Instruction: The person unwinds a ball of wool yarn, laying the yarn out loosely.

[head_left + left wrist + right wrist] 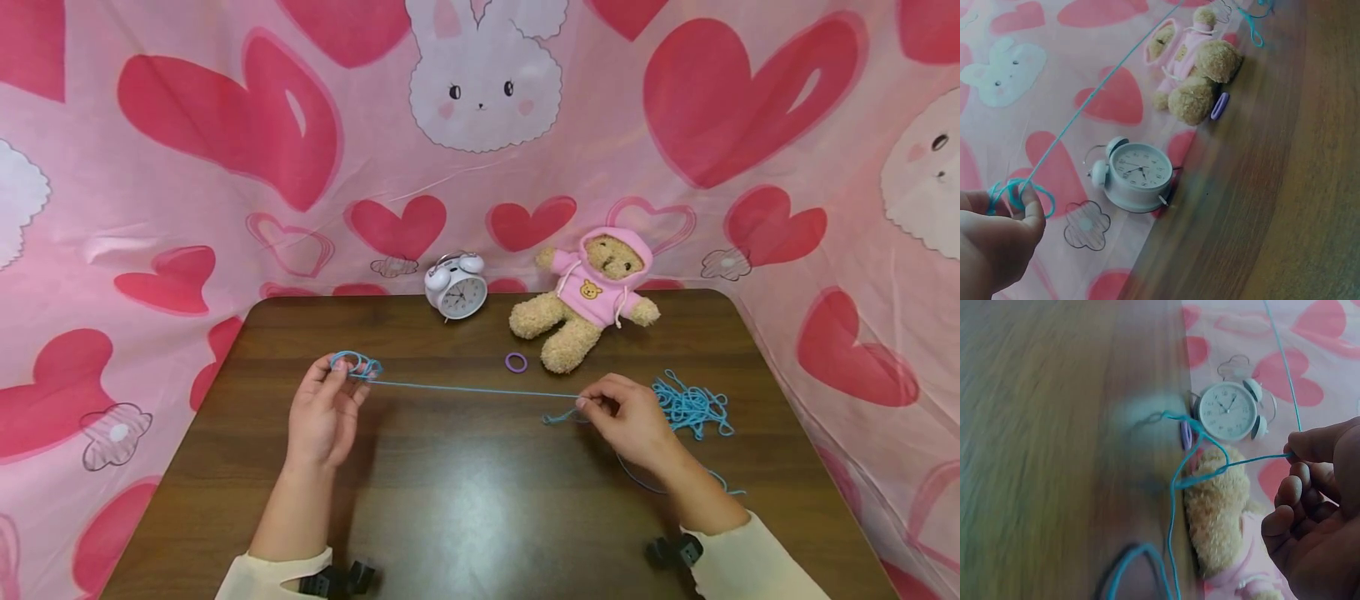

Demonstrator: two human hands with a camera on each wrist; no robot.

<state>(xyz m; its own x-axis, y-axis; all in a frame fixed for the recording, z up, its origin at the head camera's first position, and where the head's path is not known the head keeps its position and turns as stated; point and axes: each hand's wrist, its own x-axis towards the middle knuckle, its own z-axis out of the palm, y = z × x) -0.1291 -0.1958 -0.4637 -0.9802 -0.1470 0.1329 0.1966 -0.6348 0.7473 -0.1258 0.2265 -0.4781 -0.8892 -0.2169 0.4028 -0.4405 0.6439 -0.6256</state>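
A blue string point(472, 389) runs taut between the two hands above the table. At the left, my left hand point(322, 412) pinches it between thumb and fingers, and small loops point(358, 364) of the same string hang about the fingertips. My right hand point(626, 421) pinches the other end of the taut stretch, as the right wrist view also shows. Below that hand, slack string point(1172, 519) trails with a tangled bit. A loose heap of blue string point(693, 407) lies on the table just right of the right hand.
Behind the hands, a white twin-bell alarm clock point(461, 292) stands near the table's back edge. A teddy bear in a pink hoodie point(592, 300) sits to its right. A purple ring point(516, 362) lies on the brown table point(450, 492). Pink heart-printed cloth point(480, 183) surrounds the table.
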